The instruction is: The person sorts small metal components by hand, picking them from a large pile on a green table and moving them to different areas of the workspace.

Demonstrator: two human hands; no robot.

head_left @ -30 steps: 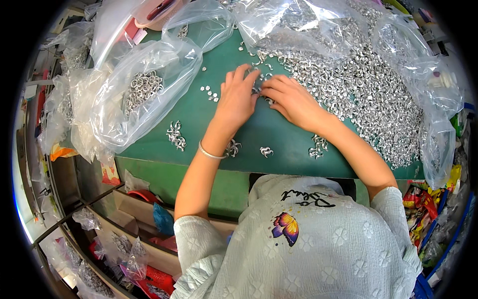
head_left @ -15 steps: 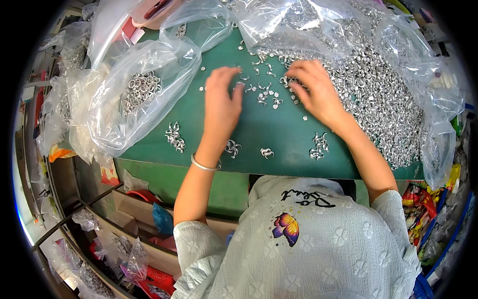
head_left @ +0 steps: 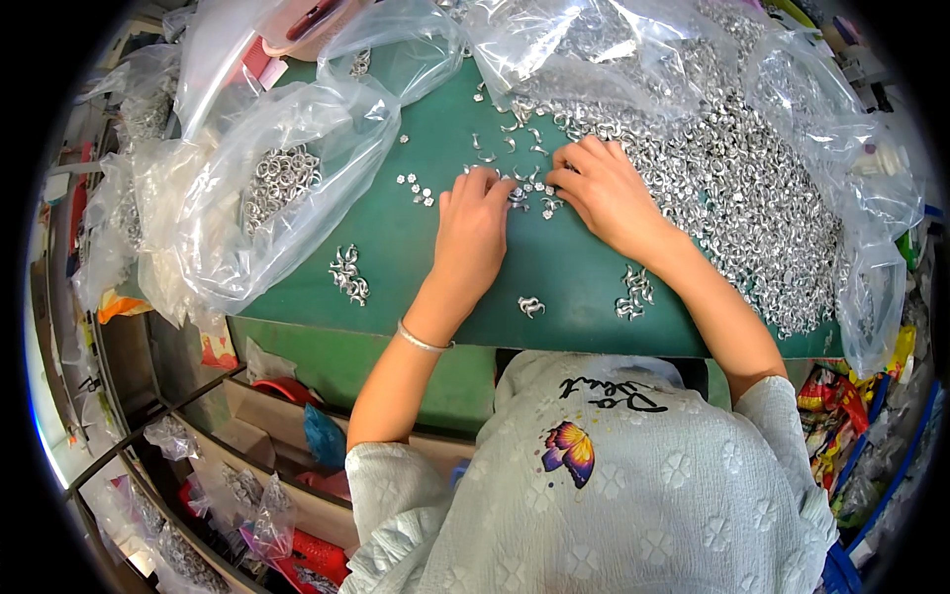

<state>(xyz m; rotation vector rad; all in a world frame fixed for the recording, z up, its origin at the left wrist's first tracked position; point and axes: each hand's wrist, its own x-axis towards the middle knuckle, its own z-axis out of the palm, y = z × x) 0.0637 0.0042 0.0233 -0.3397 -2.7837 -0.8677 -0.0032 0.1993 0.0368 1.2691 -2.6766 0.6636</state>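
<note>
My left hand (head_left: 473,230) rests over the middle of the green table (head_left: 396,287), fingers bent down and drawn together. Its fingertips touch small silver metal pieces (head_left: 518,195); whatever is pinched there is hidden. My right hand (head_left: 609,198) is closed too, thumb and fingertips pressed together beside the same pieces, and what they hold is too small to make out. Small flower-shaped pieces (head_left: 422,196) lie just left of my left hand. Curved silver pieces (head_left: 511,145) are scattered beyond both hands.
A large heap of curved silver pieces (head_left: 752,218) covers the right side, partly under clear plastic (head_left: 594,49). At left, an open plastic bag (head_left: 336,148) holds metal rings (head_left: 282,178). Small piles lie near the front edge: left (head_left: 348,275), middle (head_left: 531,307), right (head_left: 634,293).
My left hand has moved right and toward me, closing its fingers at the small pieces. Flower-shaped pieces now show left of it. My right hand has shifted slightly left and nearer.
</note>
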